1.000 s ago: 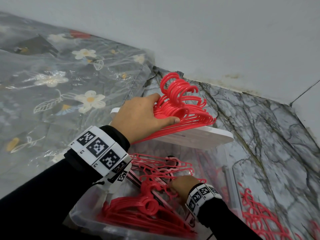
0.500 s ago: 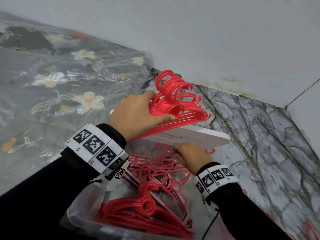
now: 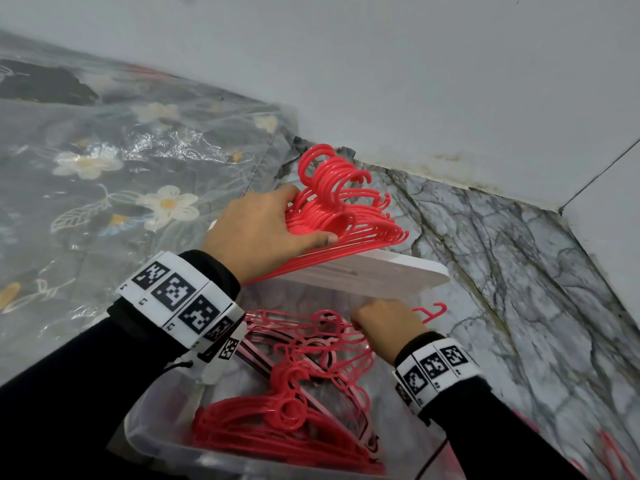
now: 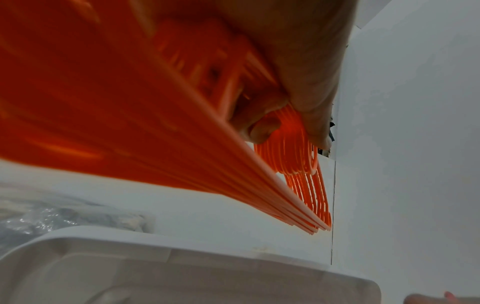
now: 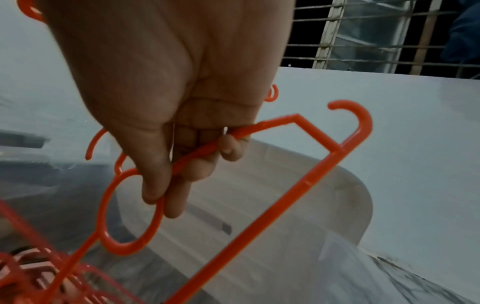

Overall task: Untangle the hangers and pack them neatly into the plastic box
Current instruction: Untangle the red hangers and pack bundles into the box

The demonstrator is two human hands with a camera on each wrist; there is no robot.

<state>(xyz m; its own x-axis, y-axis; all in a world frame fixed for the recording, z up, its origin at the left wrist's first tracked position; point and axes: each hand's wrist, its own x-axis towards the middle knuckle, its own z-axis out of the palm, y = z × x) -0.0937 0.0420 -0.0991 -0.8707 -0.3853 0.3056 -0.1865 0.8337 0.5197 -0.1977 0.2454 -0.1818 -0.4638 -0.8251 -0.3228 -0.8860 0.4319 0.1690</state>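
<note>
My left hand grips a stacked bundle of red hangers with their hooks aligned, held over the white lid. The left wrist view shows the fingers curled round that bundle. My right hand is over the clear plastic box and pinches a single red hanger, its end hook sticking out to the right. More red hangers lie stacked in the box's near end, with a loose tangle above them.
The box sits on a grey marbled floor against a white wall. A flowered clear plastic sheet covers the ground to the left. A few red hangers lie on the floor at the lower right.
My right hand rose from deep in the box to just under the lid, lifting one hanger out of the tangle. The left hand kept its bundle almost still.
</note>
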